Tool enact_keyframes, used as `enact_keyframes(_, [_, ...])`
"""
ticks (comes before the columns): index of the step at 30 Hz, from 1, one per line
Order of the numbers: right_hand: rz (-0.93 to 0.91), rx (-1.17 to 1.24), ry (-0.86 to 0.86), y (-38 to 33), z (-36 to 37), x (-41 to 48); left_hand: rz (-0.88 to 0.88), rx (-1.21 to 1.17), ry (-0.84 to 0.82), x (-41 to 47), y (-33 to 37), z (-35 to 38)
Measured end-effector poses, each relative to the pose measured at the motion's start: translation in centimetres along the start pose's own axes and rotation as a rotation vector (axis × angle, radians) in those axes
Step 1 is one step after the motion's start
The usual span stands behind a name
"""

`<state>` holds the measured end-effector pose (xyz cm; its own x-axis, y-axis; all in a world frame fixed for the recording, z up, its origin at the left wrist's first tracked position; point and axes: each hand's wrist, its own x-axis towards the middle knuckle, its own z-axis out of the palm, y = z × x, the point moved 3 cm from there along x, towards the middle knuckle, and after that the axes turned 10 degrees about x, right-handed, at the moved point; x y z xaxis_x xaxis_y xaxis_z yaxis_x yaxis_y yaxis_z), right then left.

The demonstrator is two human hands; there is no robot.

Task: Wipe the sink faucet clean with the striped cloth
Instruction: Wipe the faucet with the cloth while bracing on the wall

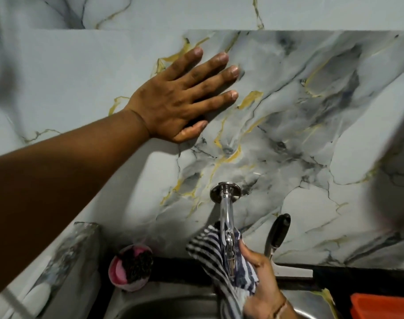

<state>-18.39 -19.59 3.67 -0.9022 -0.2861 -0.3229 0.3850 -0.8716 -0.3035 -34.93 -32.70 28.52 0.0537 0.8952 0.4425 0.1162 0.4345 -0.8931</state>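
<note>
**One faucet, one cloth, two hands at the sink**

One chrome faucet juts from the marble-patterned wall on a round flange and reaches down over the steel sink. One striped cloth — dark and white bands — is wrapped around the lower part of the spout, and the right hand has its fingers closed on that cloth, pressing it against the metal. The left hand lies flat on the wall well above and to the left of the faucet, its fingers released and spread, holding nothing.

Around the sink there is one pink bowl with a dark scrubber inside, sitting at the left back corner near the cloth, and one black-handled utensil standing tilted just to the right of the faucet, close to the right hand. One orange container shows at the lower right edge, cut off by the frame.

The wall between the left hand and the flange is bare. Room is tight on the right of the spout, where the utensil stands — on the left, the gap between cloth and bowl is wider. The sink's back rim meets a dark strip along the foot of the wall.
</note>
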Motion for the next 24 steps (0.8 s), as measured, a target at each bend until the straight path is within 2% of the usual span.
enact_keyframes(5, [-0.046,0.005,0.021,-2.3,2.5,2.4,-0.006,0.005,0.008,0.0,-0.3,0.0])
enact_keyframes(10, [-0.095,-0.114,0.058,-0.7,0.6,-1.4,-0.007,-0.003,0.007,0.0,0.0,0.1])
enact_keyframes(13, [-0.128,-0.169,0.060,-2.0,1.1,-0.2,-0.003,0.003,0.012,0.0,-0.3,0.2])
enact_keyframes(17, [-0.083,-0.060,0.137,-4.2,3.5,2.4,-0.008,-0.006,0.005,-0.1,-0.1,0.0])
enact_keyframes(19, [-0.075,-0.003,0.087,-3.3,2.9,1.6,-0.002,-0.002,0.009,0.0,-0.1,0.1])
enact_keyframes(24, [-0.011,-0.065,0.102,-2.1,1.9,1.4,-0.011,-0.008,0.012,-0.1,-0.1,0.0])
